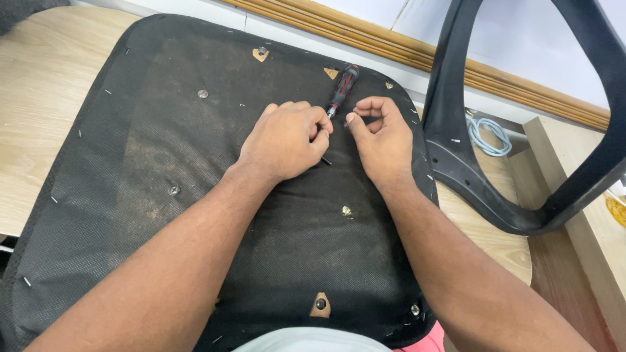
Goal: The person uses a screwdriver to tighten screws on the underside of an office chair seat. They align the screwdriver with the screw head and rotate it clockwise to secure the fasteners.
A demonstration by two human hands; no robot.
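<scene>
I am counting two hands, the left hand [285,140] and the right hand [383,140], one red-and-black screwdriver [343,87], one upturned black seat pad [163,195], one black chair frame [456,150] and one coiled pale cable [488,133]; I am seeing one counter [39,117] carrying them.

The seat cushion [163,195] fills the frame's centre on the tabletop [39,98], a screwdriver [342,88] lying on its upper middle, with the chair frame [456,143] to the right.
</scene>
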